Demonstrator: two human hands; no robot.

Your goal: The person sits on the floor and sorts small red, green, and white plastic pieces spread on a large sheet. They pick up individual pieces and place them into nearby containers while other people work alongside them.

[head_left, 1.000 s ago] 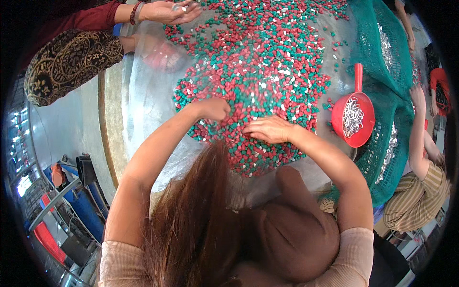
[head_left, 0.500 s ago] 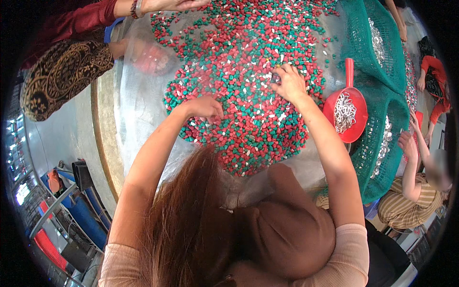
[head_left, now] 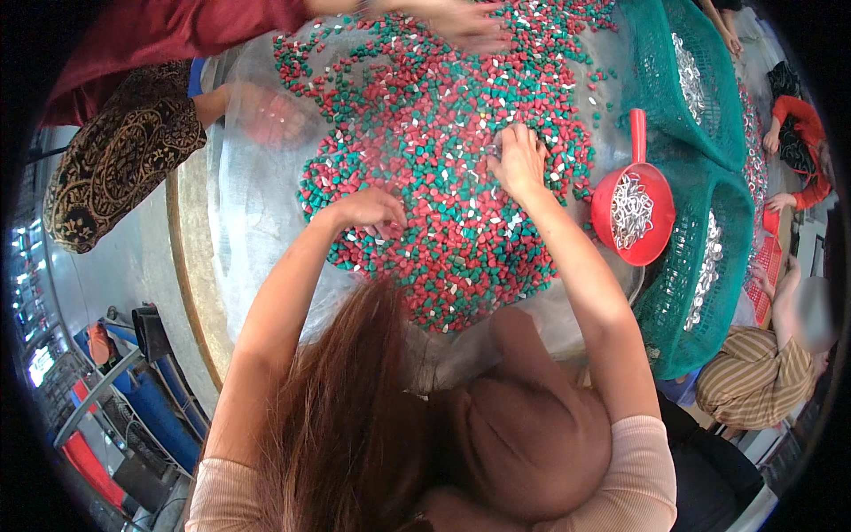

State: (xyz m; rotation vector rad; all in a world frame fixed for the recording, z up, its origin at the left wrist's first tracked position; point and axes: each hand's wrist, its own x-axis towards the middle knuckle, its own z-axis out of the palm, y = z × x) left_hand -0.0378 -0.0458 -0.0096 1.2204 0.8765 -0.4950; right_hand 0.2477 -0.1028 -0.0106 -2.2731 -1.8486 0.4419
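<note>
Right hand (head_left: 519,160), fingers curled on the red and green pieces (head_left: 443,177), lies farther out than the half-closed left hand (head_left: 372,211); red scoop (head_left: 632,211) just to its right.

So the right hand (head_left: 519,160) went from sitting near the left one at the close edge of the red and green pellets (head_left: 443,151) to reaching way out toward the middle of the pile. Left hand (head_left: 372,211) barely shifted. Across the table, someone else's hand (head_left: 461,19) slid right, over the pellets.
</note>
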